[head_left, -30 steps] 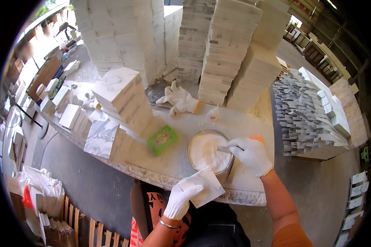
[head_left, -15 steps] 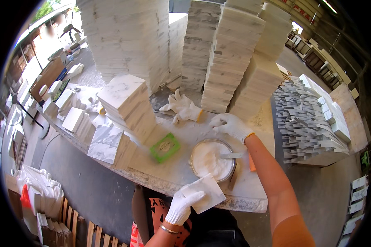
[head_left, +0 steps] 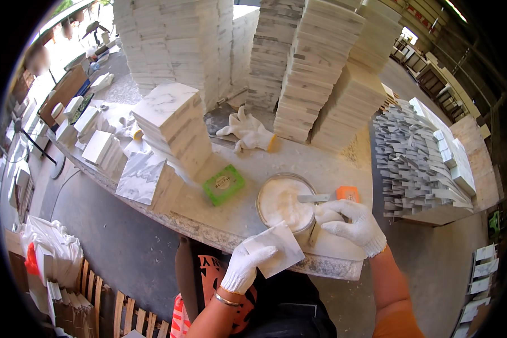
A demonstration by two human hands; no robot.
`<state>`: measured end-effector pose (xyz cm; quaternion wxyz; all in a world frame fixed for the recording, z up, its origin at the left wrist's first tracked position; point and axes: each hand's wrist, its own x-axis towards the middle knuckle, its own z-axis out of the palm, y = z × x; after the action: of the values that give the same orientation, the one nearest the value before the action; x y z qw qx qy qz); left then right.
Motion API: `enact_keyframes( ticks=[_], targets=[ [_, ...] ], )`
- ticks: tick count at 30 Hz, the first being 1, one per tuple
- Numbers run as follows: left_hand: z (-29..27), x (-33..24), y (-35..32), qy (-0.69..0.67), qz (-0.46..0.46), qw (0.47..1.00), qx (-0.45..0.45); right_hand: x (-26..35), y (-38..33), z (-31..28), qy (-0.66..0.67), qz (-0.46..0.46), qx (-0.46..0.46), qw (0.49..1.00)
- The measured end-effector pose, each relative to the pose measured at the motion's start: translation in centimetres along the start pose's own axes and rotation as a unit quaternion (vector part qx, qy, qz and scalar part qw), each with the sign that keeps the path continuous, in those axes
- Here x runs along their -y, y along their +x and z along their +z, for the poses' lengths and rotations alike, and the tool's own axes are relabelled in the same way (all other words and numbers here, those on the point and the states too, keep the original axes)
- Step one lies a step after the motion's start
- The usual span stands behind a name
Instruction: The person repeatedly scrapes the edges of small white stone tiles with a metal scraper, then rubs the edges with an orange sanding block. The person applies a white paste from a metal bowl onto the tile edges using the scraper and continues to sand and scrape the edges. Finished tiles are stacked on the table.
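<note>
My left hand (head_left: 247,263), in a white knitted glove, grips a thin square white marble tile (head_left: 276,250) by its left side, in front of the table edge. A round bowl (head_left: 258,209) of white powder or paste (head_left: 284,205) stands on the table beyond it. A flat metal blade (head_left: 312,198) lies over the bowl's right rim. Just below that blade my gloved right hand (head_left: 352,222) reaches in at the rim, its fingers bent and thumb apart; I see nothing between them. A narrow brownish stick (head_left: 313,235) lies beside the bowl.
A green box (head_left: 224,185) lies left of the bowl, an orange box (head_left: 348,194) right. An empty glove (head_left: 248,132) rests behind. Tall marble tile stacks (head_left: 321,67) rise at the back; a shorter stack (head_left: 172,121) stands left. Thin grey strips (head_left: 422,163) are piled at right.
My right hand has come back from beyond the bowl to its right rim, uncovering the orange box. The left hand keeps the tile; the whole view has shifted slightly.
</note>
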<state>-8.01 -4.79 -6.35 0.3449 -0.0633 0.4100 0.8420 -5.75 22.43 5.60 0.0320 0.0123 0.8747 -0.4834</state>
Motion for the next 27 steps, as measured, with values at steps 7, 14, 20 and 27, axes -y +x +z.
enact_keyframes(
  ticks=[7,14,20,27],
  targets=[
    [-0.2,0.2,0.0,-0.002,0.014,1.000,0.019,-1.7,-0.3,1.7,-0.020,-0.016,0.012,1.000],
    [-0.4,0.5,0.1,-0.010,0.013,1.000,0.012,-1.1,0.5,1.9,-0.096,-0.081,0.032,0.992],
    [-0.5,0.6,0.1,-0.013,0.015,1.000,0.010,-0.8,0.6,1.8,-0.097,-0.056,0.044,0.993],
    [-0.3,0.5,0.0,-0.010,0.018,1.000,0.005,-1.0,0.7,2.1,-0.057,-0.042,0.038,0.997]
  ],
)
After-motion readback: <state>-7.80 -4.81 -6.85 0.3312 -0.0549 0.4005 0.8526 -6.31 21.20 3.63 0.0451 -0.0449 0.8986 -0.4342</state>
